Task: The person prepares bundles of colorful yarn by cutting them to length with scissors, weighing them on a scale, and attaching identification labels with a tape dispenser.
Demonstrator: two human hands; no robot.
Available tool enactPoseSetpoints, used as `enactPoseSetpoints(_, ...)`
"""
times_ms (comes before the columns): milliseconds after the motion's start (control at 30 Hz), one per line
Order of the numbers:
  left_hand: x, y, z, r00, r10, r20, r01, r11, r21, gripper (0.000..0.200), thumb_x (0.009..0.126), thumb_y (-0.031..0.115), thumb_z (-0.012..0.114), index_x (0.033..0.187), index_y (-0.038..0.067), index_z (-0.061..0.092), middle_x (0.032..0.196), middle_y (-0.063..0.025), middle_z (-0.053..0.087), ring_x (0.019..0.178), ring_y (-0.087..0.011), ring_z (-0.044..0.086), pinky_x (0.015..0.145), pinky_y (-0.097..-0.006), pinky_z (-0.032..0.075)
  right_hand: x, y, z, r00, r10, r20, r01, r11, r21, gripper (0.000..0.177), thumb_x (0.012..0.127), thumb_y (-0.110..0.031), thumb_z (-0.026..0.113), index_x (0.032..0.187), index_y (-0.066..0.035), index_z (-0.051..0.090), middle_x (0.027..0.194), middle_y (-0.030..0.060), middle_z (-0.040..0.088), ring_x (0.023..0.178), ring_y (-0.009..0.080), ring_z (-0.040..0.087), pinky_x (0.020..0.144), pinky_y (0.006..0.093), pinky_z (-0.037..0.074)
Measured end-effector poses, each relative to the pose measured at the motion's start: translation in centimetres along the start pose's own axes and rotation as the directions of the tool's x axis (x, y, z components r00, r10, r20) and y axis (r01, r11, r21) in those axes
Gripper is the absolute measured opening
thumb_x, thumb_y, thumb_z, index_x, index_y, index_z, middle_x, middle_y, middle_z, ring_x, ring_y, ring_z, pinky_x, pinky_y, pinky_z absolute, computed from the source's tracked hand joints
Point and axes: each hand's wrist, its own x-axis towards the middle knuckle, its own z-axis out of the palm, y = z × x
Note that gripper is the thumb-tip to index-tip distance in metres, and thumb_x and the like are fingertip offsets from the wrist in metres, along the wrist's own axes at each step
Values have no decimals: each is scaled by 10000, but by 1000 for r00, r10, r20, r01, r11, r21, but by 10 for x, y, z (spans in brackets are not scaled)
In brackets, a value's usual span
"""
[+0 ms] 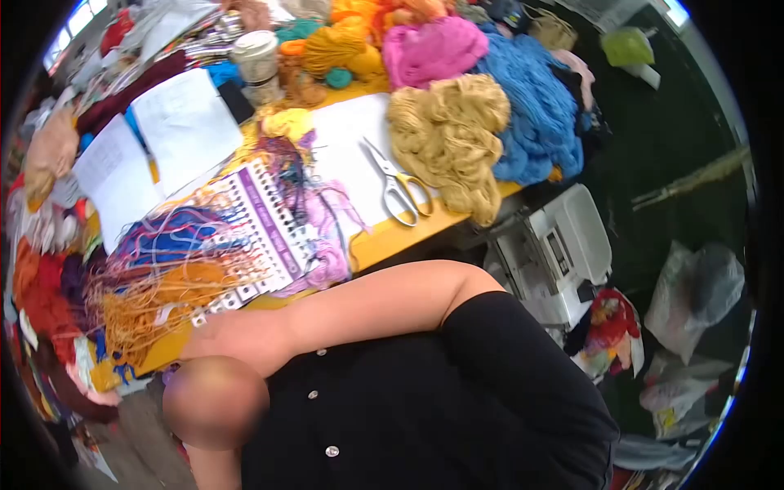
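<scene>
My right hand (pixel 241 339) reaches across my body to the table's front edge, beside the lower end of a white thread card (pixel 273 220) with holes and a purple stripe. Its fingers are not clearly visible. My left hand (pixel 216 404) is just below it, covered by a blurred patch, so its fingers are hidden. A bit of purple shows at the patch's edge; I cannot make out what it is. Blue threads (pixel 175 233), orange threads (pixel 171 306) and pink threads (pixel 327 257) hang from or lie around the card.
Scissors (pixel 396 184) lie on white paper (pixel 351 131). Written sheets (pixel 184 122) and a lidded cup (pixel 257 65) are farther back. Tan yarn (pixel 449 139), blue yarn (pixel 535 106) and pink yarn (pixel 433 49) pile up on the yellow table (pixel 392 241). A white machine (pixel 563 253) stands at right.
</scene>
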Motion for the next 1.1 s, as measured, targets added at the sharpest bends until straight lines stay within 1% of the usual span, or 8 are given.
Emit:
enactPoseSetpoints(167, -47, 5, -2, 976, -108, -187, 105, 994, -29, 309, 869, 256, 607, 855, -52, 602, 573, -3, 488, 429, -53, 350, 402, -215, 234, 14, 4, 10, 768, 332, 548, -638, 322, 699, 614, 839, -278, 620, 1361, -56, 384, 966, 120, 607, 755, 141, 598, 612, 282, 479)
enactPoseSetpoints(300, -61, 25, 18, 668, 691, -276, 22, 353, 935, 169, 644, 54, 676, 791, 25, 597, 713, -81, 590, 644, -202, 592, 594, -300, 451, 39, 10, 19, 554, 350, 755, -797, -39, 603, 513, 924, -439, 493, 1275, -65, 483, 697, 38, 558, 422, 40, 397, 370, 174, 289)
enactPoseSetpoints(433, -60, 7, 4, 444, 867, -227, 76, 216, 973, 137, 691, 44, 675, 805, 49, 599, 705, -75, 585, 647, -224, 595, 580, -298, 451, 71, -44, 36, 290, 162, 943, -938, 246, 246, 361, 977, -341, 437, 1074, -22, 578, 580, 73, 579, 356, 34, 377, 328, 186, 237)
enactPoseSetpoints(633, -28, -61, -32, 244, 752, -612, -351, 657, 668, 180, 792, 116, 639, 938, 12, 630, 802, -88, 636, 765, -184, 625, 672, -308, 481, 110, -95, 12, 952, 2, 306, -47, 989, 139, 462, 815, -148, 563, 1237, 14, 464, 1072, 157, 568, 864, 225, 513, 738, 338, 404)
enactPoseSetpoints(733, -50, -32, -1, 139, 802, -581, -24, 589, 808, 171, 756, 148, 614, 891, 42, 618, 787, -163, 623, 765, -335, 620, 645, -384, 488, 128, -89, 22, 917, -166, 364, 390, 568, -725, 484, 714, -40, 603, 1189, 4, 527, 1064, 187, 605, 987, 334, 575, 914, 439, 419)
enactPoseSetpoints(833, -61, -21, 13, 167, 901, -400, 214, 363, 907, 181, 706, 129, 642, 879, 78, 626, 751, -113, 629, 719, -295, 626, 603, -368, 489, 117, -68, 35, 901, 151, 406, 347, 311, -885, 325, 775, -180, 591, 1042, 1, 632, 677, 97, 599, 700, 289, 617, 754, 403, 469)
enactPoseSetpoints(933, -64, -30, 12, 108, 989, -100, 329, 59, 942, 132, 699, 136, 627, 826, 112, 601, 674, -44, 583, 606, -239, 588, 523, -354, 456, 116, -67, 36, 606, 531, 593, -93, 787, -610, 277, 804, -231, 656, 1020, -59, 640, 808, 119, 639, 756, 322, 615, 725, 371, 473)
enactPoseSetpoints(1100, -79, -37, 11, 61, 996, 61, 216, -73, 974, 218, 696, 181, 624, 895, 95, 613, 649, -16, 540, 567, -233, 548, 504, -335, 440, 100, -51, 57, 381, 85, 921, -636, 747, 194, 343, 760, -165, 757, 1063, -61, 634, 956, 60, 630, 900, 191, 589, 804, 329, 456)
